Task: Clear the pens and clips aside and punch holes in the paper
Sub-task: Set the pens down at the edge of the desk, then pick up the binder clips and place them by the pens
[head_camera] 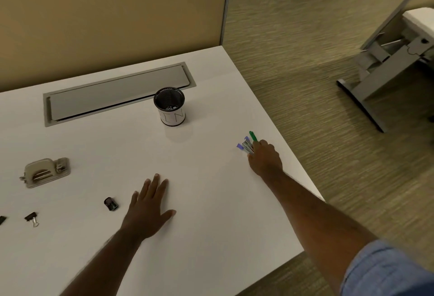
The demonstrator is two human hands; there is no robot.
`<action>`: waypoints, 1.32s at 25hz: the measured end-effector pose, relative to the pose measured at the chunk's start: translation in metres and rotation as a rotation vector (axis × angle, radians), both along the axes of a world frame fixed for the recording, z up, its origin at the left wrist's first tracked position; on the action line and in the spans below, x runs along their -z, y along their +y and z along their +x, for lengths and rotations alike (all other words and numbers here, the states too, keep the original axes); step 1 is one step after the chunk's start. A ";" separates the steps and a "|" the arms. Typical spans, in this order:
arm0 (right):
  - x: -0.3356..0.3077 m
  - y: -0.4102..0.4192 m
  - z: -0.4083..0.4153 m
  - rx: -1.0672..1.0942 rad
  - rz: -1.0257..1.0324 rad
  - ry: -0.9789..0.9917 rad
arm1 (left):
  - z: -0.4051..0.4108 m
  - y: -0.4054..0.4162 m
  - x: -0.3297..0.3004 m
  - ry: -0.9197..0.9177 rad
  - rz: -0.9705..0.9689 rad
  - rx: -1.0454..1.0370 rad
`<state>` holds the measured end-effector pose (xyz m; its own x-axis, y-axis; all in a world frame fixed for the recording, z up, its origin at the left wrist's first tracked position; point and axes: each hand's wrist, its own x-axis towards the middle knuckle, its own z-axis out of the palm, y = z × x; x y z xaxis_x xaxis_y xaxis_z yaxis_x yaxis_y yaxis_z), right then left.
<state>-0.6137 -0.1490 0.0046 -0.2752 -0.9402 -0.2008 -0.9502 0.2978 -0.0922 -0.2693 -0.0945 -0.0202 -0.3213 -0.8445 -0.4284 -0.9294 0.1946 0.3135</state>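
Pens [246,143] sit bunched in my right hand [265,159], fingers closed around them near the worktop [211,202] edge; my left hand [150,209] lies flat, fingers spread, beside a binder clip [110,203].

Dim warm light, perhaps overhead; blurred edges.

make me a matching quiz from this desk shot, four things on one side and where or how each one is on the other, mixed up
Things:
1. pens
2. hole punch
3. mesh cup
4. left hand

Places or states:
A. flat on the desk, palm down, holding nothing
B. standing upright beside the grey cable hatch
C. bunched in the right hand near the desk's right edge
D. lying at the far left of the desk

Pairs: 1-C, 2-D, 3-B, 4-A
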 end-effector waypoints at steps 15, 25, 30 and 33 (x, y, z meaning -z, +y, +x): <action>0.001 -0.004 0.003 0.181 -0.153 -0.168 | 0.005 0.000 0.005 0.040 0.006 -0.009; 0.006 0.045 0.096 -0.183 -0.133 0.017 | 0.061 0.022 -0.018 0.074 -0.176 -0.075; 0.007 0.051 0.183 -0.231 -0.099 -0.096 | 0.131 0.049 -0.029 0.053 -0.206 -0.271; 0.005 0.055 0.239 -0.355 -0.068 -0.132 | 0.176 0.064 -0.032 0.044 -0.244 -0.403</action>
<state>-0.3744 -0.0944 0.0000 0.0944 -0.9847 -0.1467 -0.9717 -0.0590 -0.2289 -0.0930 -0.0305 0.0113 0.0394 -0.9801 -0.1947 -0.9328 -0.1059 0.3445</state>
